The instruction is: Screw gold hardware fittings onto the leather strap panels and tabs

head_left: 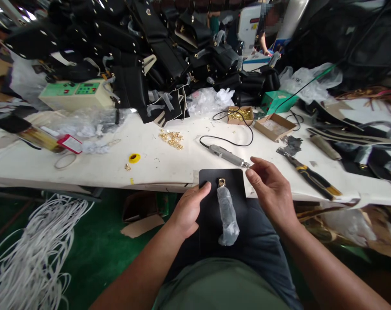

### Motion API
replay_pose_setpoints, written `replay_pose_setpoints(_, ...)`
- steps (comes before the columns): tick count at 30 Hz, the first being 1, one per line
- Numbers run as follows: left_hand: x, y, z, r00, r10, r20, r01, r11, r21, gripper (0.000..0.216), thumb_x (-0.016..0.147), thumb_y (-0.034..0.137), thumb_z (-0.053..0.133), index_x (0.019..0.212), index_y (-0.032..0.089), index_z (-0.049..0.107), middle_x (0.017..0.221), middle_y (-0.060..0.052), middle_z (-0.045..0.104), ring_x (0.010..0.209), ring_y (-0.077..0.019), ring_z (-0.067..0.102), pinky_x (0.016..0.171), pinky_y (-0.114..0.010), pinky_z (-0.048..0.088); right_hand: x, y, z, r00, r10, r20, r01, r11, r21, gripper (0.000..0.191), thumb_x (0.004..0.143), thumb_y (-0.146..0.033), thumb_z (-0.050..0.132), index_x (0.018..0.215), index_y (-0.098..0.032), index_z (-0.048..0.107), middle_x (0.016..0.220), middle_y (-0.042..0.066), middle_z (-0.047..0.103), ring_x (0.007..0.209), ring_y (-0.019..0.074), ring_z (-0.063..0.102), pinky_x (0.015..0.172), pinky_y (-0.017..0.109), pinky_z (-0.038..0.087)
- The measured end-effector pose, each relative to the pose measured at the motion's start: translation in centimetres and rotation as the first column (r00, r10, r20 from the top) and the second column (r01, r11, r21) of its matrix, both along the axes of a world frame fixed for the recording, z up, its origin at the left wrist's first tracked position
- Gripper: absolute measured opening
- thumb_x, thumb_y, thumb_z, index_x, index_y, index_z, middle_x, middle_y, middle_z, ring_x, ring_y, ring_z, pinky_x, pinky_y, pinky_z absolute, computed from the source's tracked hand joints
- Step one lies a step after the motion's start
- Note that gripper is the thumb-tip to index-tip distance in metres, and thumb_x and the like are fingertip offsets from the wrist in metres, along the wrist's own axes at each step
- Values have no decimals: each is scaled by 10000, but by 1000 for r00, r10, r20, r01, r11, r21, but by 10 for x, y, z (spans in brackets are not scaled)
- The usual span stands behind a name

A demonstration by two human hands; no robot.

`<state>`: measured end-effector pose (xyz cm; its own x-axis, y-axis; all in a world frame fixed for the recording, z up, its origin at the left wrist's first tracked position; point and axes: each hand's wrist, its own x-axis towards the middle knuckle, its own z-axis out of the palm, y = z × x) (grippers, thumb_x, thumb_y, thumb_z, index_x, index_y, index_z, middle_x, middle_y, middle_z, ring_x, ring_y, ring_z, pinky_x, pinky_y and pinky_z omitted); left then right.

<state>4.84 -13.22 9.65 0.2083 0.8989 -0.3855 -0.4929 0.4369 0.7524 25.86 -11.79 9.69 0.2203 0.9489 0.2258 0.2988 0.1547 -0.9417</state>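
Observation:
My left hand (189, 209) grips the left edge of a black leather panel (210, 232), thumb on top and fingers underneath. The panel lies over my lap, its far end at the table edge. Attached to it is a handle wrapped in clear plastic (228, 215), with a gold metal fitting (221, 183) at its far end. To the right of the panel, my right hand (272, 187) is raised with fingers apart and nothing visible in it. Just beyond its fingertips lies a grey electric screwdriver (227, 155) with a black cable.
Pliers (311, 176) with black and yellow handles rest at the right. Loose gold fittings (172, 140) and a yellow tape roll (134, 158) lie on the white table (169, 168). Behind stand a cardboard box of gold pieces (240, 114) and piled black bags (169, 56). Another person works at the back.

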Motion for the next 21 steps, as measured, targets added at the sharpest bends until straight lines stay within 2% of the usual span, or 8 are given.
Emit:
replay_pose_setpoints(2,0,3,1,1000,9,29,-8,999,-46,389,830,387,844,1124,139,788,1138,-124,809,1164,-328,722,1082,-443,514,3,-9,-5,991,109,-83,-120,981,-150,466,881,-563,754,1172,-201,714,913,34,684,785,174,605,682,301,510)
replay_pose_setpoints(4,1,6,3,998,15,62,-8,994,-108,411,820,405,846,1130,143,782,1128,-128,810,1140,-344,732,1042,-465,547,1,-17,-11,957,216,-194,-265,923,-280,413,852,-593,771,931,-192,712,745,-1,621,666,147,544,571,265,445)
replay_pose_setpoints(6,4,7,4,996,16,87,-3,989,-149,428,829,440,829,1146,156,780,1112,-119,813,1132,-345,737,1031,-469,559,-2,-21,-17,924,219,-312,-320,892,-321,441,836,-584,790,724,-197,611,616,-36,513,568,112,445,498,242,359)
replay_pose_setpoints(8,6,5,3,995,6,102,7,992,-124,445,846,482,804,1166,173,780,1103,-103,816,1146,-339,734,1041,-462,556,-7,-20,-20,894,142,-424,-287,909,-303,472,826,-563,808,669,-205,544,582,-46,489,535,103,421,481,237,344)
replay_pose_setpoints(12,9,-8,-2,986,-129,104,130,991,-5,450,837,480,819,1164,172,791,1117,-114,814,1156,-360,727,1037,-468,544,-11,-6,-18,816,1,-578,-222,924,-312,380,810,-538,821,772,-215,625,677,2,670,584,170,600,551,303,504)
replay_pose_setpoints(16,10,-23,-12,968,-249,40,250,968,-23,408,802,427,867,1085,137,814,1050,-135,822,1037,-348,763,980,-449,553,-13,5,-21,781,-49,-623,-193,929,-315,342,857,-528,771,939,-203,701,841,55,767,695,221,706,639,358,583)
replay_pose_setpoints(19,13,-26,-16,979,-202,32,203,979,-27,420,809,449,857,1069,123,812,1030,-134,822,1006,-332,766,960,-438,559,-11,3,-25,852,-59,-520,-83,966,-246,385,904,-518,724,1110,-193,703,1001,69,770,802,212,715,704,350,588)
replay_pose_setpoints(21,14,-24,-15,991,-128,32,129,991,-20,430,815,460,849,1082,126,805,1021,-127,821,978,-323,768,927,-432,570,-8,-7,-22,946,-97,-308,61,990,-125,412,916,-504,723,1198,-205,686,1056,63,746,864,202,692,752,346,576)
